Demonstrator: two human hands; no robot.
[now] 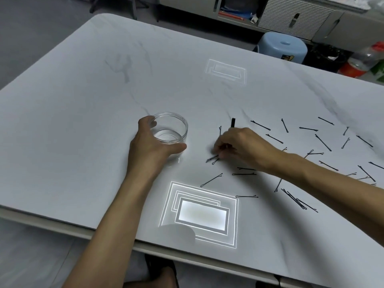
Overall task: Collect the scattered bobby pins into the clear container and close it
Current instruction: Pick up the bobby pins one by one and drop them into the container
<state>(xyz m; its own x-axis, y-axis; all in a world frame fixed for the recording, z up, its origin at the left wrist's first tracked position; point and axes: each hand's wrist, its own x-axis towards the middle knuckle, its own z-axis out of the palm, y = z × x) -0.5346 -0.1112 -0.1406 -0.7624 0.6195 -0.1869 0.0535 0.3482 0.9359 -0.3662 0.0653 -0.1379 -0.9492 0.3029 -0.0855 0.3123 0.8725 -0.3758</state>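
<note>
A clear round container stands open on the white table, with nothing visible inside it. My left hand wraps around its near left side. Black bobby pins lie scattered over the right half of the table. My right hand is lowered to the tabletop right of the container, fingertips pinched on a bobby pin that looks blurred. A short black stick-like piece pokes up behind this hand. No lid is visible.
Bright reflections of ceiling lights show on the glossy table near the front edge and further back. Beyond the table's far edge stand a blue plastic stool, cabinets and a plastic bottle. A bundle of pins lies under my right forearm.
</note>
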